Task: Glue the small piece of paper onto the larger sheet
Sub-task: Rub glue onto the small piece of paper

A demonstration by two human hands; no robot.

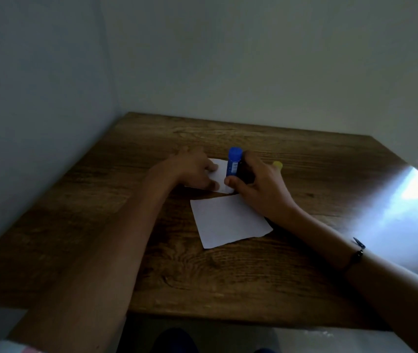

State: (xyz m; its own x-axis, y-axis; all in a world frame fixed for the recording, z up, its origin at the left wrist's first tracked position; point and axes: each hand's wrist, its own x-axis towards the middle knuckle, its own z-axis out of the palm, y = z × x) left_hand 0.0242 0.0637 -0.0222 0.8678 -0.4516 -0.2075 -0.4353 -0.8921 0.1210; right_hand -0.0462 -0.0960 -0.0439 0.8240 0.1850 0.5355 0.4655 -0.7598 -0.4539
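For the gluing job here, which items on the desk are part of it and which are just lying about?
Part of the job:
blue glue stick, held by the right hand
small white paper piece, pinned by the left hand
larger white paper sheet

Lying about:
small yellow object behind the right hand, mostly hidden
wooden desk

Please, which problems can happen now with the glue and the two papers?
The left hand pins the small paper only at one side, so the glue stick in the right hand may drag or crease it. The right wrist lies over the larger sheet and may shift it.
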